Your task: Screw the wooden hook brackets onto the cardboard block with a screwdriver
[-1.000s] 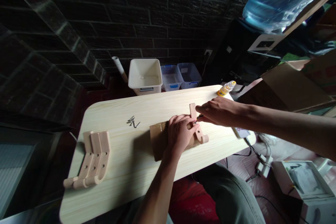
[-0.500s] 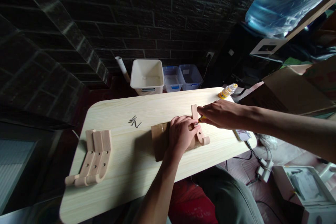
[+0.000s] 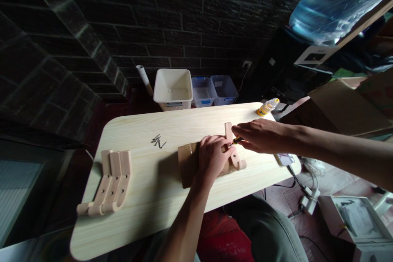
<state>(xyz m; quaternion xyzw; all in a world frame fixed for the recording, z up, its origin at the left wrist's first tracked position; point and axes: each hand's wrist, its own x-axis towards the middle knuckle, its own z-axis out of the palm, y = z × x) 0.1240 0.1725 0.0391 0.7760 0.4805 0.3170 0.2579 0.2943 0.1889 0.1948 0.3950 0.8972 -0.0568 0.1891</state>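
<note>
where hands (image 3: 212, 156) nearly meet, a wooden hook (image 3: 236, 161) curves smoothly.

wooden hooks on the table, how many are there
4: three wooden hooks side by side at the table's left end, one hook partly covered by the left hand.
</note>
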